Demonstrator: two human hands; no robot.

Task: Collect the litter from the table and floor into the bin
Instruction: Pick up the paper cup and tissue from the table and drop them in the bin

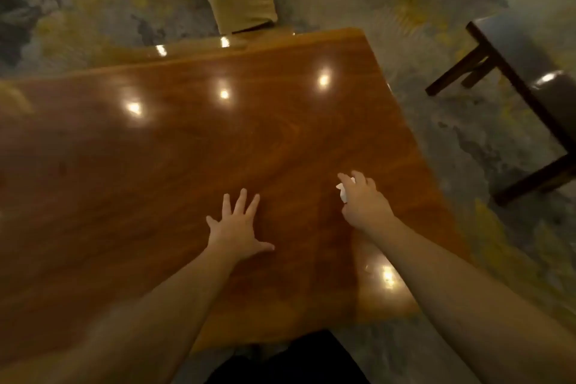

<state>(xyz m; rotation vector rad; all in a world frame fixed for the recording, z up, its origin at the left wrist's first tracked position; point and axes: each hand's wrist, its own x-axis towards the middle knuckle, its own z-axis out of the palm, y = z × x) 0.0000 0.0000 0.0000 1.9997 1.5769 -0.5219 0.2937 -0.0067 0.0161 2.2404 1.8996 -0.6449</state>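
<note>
Pretty dim, warm light for you here. Overhead lamps throw glare spots across the glossy table point(187, 150). Everything's soft and smeary, worst at the frame's edges, which also bend.

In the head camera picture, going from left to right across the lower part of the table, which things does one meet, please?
left hand spread open over the table → white litter scrap → right hand gripping the scrap → dark chair on the floor

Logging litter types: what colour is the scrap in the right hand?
White, a crumpled paper scrap in the right hand; head view.
</note>
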